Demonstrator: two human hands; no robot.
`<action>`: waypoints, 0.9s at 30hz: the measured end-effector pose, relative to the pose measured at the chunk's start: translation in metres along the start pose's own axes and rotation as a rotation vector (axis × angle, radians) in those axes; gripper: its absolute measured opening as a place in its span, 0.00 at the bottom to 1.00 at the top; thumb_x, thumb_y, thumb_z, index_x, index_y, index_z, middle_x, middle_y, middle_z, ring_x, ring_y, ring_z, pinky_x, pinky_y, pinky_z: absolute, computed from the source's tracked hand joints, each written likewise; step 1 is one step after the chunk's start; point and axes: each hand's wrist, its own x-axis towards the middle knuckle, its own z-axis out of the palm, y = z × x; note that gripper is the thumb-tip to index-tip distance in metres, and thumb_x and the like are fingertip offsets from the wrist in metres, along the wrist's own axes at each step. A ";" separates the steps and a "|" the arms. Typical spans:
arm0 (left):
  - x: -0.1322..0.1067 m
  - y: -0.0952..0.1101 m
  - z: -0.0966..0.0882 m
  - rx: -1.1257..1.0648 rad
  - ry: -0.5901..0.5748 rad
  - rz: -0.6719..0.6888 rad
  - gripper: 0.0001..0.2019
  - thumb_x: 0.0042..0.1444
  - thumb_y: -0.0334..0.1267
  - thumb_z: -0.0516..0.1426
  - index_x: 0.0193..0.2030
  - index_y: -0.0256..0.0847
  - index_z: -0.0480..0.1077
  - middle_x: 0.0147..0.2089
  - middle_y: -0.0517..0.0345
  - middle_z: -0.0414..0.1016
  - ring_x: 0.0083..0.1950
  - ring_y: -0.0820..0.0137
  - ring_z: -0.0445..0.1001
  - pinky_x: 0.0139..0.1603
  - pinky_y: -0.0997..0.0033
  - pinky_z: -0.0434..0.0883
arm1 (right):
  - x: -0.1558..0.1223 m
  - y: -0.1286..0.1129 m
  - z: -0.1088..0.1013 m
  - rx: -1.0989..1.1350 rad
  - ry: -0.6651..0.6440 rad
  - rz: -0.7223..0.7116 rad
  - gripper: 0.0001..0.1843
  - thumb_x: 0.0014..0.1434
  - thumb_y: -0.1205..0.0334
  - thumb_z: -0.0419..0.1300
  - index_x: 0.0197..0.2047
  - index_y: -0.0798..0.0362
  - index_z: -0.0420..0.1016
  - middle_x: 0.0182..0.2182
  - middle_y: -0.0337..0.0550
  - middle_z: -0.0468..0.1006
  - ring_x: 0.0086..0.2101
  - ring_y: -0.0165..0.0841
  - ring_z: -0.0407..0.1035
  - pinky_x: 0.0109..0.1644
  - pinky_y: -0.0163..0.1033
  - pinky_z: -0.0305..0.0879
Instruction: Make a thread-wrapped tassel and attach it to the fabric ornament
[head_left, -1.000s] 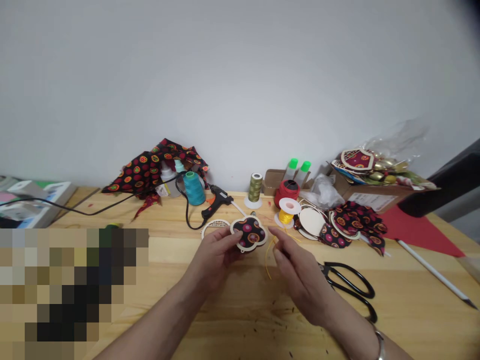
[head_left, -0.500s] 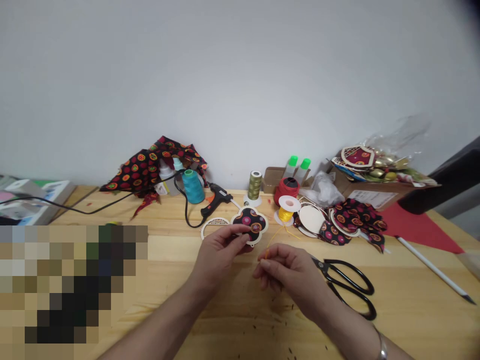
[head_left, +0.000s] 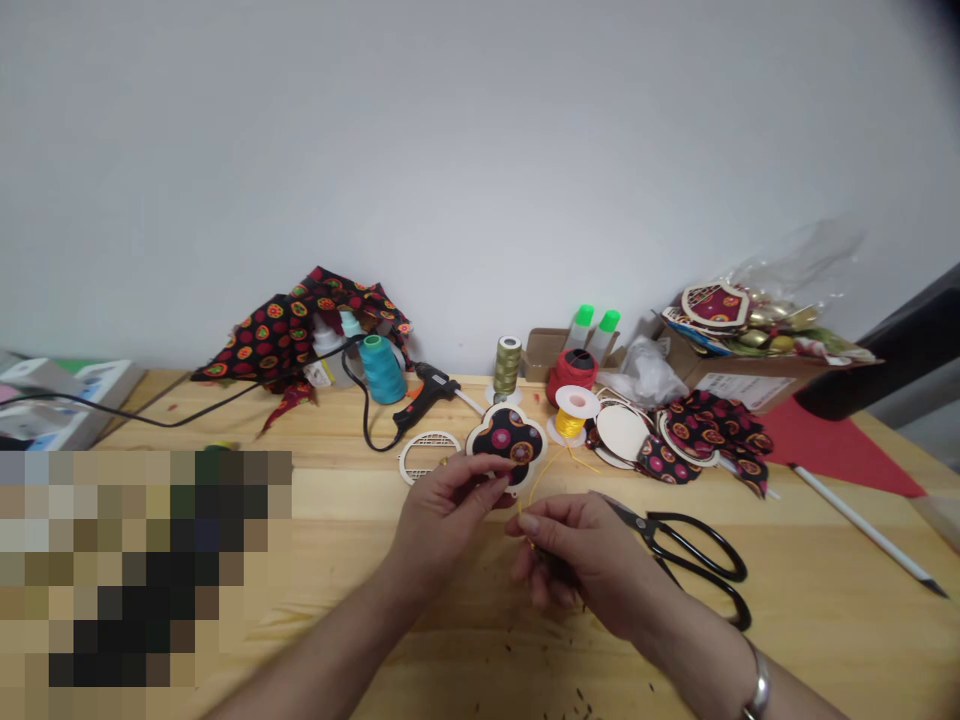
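My left hand (head_left: 442,515) pinches the lower edge of a clover-shaped wooden ornament (head_left: 507,438) faced with black fabric with red and orange circles, holding it upright above the wooden table (head_left: 825,590). My right hand (head_left: 574,560) is closed in a pinch on a thin yellow cord (head_left: 541,475) just below the ornament. The cord loops up toward a small yellow spool (head_left: 574,412) behind.
Black scissors (head_left: 694,560) lie right of my right hand. A round lattice wooden piece (head_left: 426,455), black glue gun (head_left: 424,400), teal (head_left: 381,368), olive (head_left: 507,368) and red (head_left: 570,375) spools stand behind. Fabric-covered pieces (head_left: 697,435) and a cardboard box (head_left: 750,375) sit right; a pencil (head_left: 862,530) far right.
My right hand closed from spread fingers into a pinch on the yellow cord and drew in under the ornament. My left hand tilted the ornament more upright.
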 end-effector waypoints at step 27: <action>-0.005 0.000 0.001 0.195 0.027 0.226 0.09 0.50 0.30 0.60 0.36 0.46 0.78 0.41 0.59 0.73 0.41 0.70 0.74 0.39 0.72 0.77 | -0.001 -0.003 -0.001 0.052 0.004 0.018 0.14 0.48 0.56 0.64 0.23 0.59 0.70 0.15 0.41 0.75 0.13 0.25 0.67 0.14 0.26 0.59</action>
